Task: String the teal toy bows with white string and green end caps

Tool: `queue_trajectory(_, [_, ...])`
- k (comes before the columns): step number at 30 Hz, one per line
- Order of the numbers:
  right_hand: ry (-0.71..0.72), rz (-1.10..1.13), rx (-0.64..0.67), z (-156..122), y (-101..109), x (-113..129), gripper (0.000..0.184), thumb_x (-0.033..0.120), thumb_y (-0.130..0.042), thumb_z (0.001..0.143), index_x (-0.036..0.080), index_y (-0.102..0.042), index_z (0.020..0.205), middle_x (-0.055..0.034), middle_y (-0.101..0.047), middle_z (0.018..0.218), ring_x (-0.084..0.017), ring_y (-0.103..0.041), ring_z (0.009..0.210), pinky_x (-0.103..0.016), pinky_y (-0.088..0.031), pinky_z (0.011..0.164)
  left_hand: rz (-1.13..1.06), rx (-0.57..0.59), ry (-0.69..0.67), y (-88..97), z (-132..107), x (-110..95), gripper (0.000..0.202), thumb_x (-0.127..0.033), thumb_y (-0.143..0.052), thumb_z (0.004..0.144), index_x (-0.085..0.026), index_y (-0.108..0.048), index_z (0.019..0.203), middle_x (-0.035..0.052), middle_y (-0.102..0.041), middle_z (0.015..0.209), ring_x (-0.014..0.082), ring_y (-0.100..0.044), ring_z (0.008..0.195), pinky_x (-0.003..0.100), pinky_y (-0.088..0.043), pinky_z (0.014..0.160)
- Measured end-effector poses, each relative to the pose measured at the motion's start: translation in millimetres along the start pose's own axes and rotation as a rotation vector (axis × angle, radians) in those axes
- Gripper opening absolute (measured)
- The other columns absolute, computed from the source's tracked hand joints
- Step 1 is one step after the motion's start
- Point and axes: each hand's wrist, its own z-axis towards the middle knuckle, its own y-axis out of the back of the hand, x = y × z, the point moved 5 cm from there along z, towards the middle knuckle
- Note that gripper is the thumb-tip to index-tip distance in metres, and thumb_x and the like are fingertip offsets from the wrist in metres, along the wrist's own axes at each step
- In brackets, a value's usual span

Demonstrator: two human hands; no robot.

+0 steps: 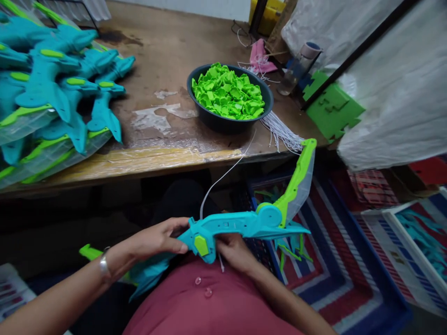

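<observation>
A teal and green toy bow (240,223) lies across my lap, its green limb (300,177) rising to the right. My left hand (157,239) pinches the bow's middle beside a green clip (201,244). My right hand (232,249) grips the bow from below, fingers curled round it. A white string (223,177) runs from the bow's middle up to the table edge.
A black bowl (223,122) of green clips sits on the wooden table (164,51). Finished teal bows (52,88) are stacked at the left. White strings (282,132) lie beside the bowl. A blue crate (349,279) with more parts stands at the lower right.
</observation>
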Motion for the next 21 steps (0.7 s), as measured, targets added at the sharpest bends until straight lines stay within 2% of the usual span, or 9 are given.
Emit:
queue_trajectory(2, [-0.035,0.047,0.114,-10.3,-21.3,-14.7,0.011,0.032,-0.071,0.082,0.023,-0.075,0.087,0.0019,-0.074,0.085,-0.019,-0.067,0.084,-0.035,-0.054,0.088,-0.045,0.058,0.011,-6.4,10.0,5.2,0.044,-0.024,-0.084,0.069,-0.018,-0.074,0.111,0.0066,-0.075,0.107,0.0222,-0.066,0.099,0.033,-0.051,0.092])
queue_trajectory(4, [-0.108,0.165,0.18,-10.2,-28.0,-26.3,0.017,0.028,-0.078,0.075,0.022,-0.076,0.091,0.0018,-0.075,0.088,-0.019,-0.068,0.086,-0.034,-0.053,0.09,-0.056,0.121,0.006,-12.7,15.1,7.2,0.041,-0.026,-0.083,0.072,-0.014,-0.072,0.109,0.0082,-0.074,0.101,0.0201,-0.067,0.088,0.03,-0.052,0.083])
queue_trajectory(7, [-0.191,0.364,0.14,6.8,-19.7,-32.7,0.024,0.037,-0.083,0.072,0.021,-0.075,0.087,0.0004,-0.076,0.085,-0.021,-0.071,0.089,-0.037,-0.054,0.092,-0.051,0.167,0.006,-18.7,14.8,7.7,0.042,-0.033,-0.081,0.077,-0.012,-0.071,0.111,0.0093,-0.073,0.096,0.0188,-0.066,0.081,0.029,-0.051,0.078])
queue_trajectory(10, [-0.184,0.533,0.062,35.0,-9.3,-24.1,0.039,0.052,-0.076,0.079,0.02,-0.072,0.1,-0.0059,-0.077,0.1,-0.024,-0.073,0.098,-0.042,-0.056,0.092,-0.041,0.175,0.047,-22.1,9.9,11.8,0.043,-0.037,-0.082,0.077,-0.012,-0.071,0.111,0.0085,-0.073,0.095,0.0175,-0.064,0.077,0.028,-0.05,0.077])
queue_trajectory(12, [-0.182,0.725,0.01,54.9,-2.7,-16.1,0.043,0.05,-0.078,0.079,0.017,-0.07,0.106,-0.0103,-0.076,0.106,-0.024,-0.073,0.097,-0.043,-0.058,0.089,-0.02,0.179,0.068,-24.3,5.6,16.4,0.042,-0.038,-0.082,0.077,-0.012,-0.072,0.109,0.0088,-0.073,0.096,0.0172,-0.063,0.076,0.028,-0.049,0.076])
queue_trajectory(14, [-0.156,0.877,-0.102,72.7,12.3,-10.4,0.035,0.041,-0.078,0.082,0.016,-0.069,0.104,-0.0077,-0.074,0.096,-0.018,-0.072,0.085,-0.036,-0.06,0.081,-0.001,0.18,0.084,-25.3,0.0,22.6,0.042,-0.039,-0.082,0.077,-0.013,-0.072,0.108,0.0091,-0.073,0.095,0.018,-0.063,0.076,0.029,-0.049,0.076])
queue_trajectory(17, [-0.068,0.932,-0.313,89.0,52.7,-6.6,0.019,0.032,-0.074,0.088,0.018,-0.067,0.1,0.0023,-0.064,0.075,-0.008,-0.06,0.064,-0.023,-0.057,0.068,0.007,0.184,0.126,-22.6,-10.6,35.4,0.044,-0.042,-0.082,0.076,-0.015,-0.073,0.109,0.0085,-0.073,0.097,0.0201,-0.064,0.08,0.03,-0.05,0.075])
queue_trajectory(21, [0.041,0.937,-0.522,87.3,109.3,-5.8,0.015,0.024,-0.075,0.086,0.019,-0.066,0.097,0.0048,-0.058,0.071,-0.006,-0.053,0.059,-0.02,-0.053,0.059,0.022,0.151,0.178,-10.4,-22.7,49.8,0.046,-0.043,-0.082,0.075,-0.02,-0.074,0.114,0.0067,-0.074,0.102,0.0188,-0.063,0.078,0.03,-0.049,0.076])
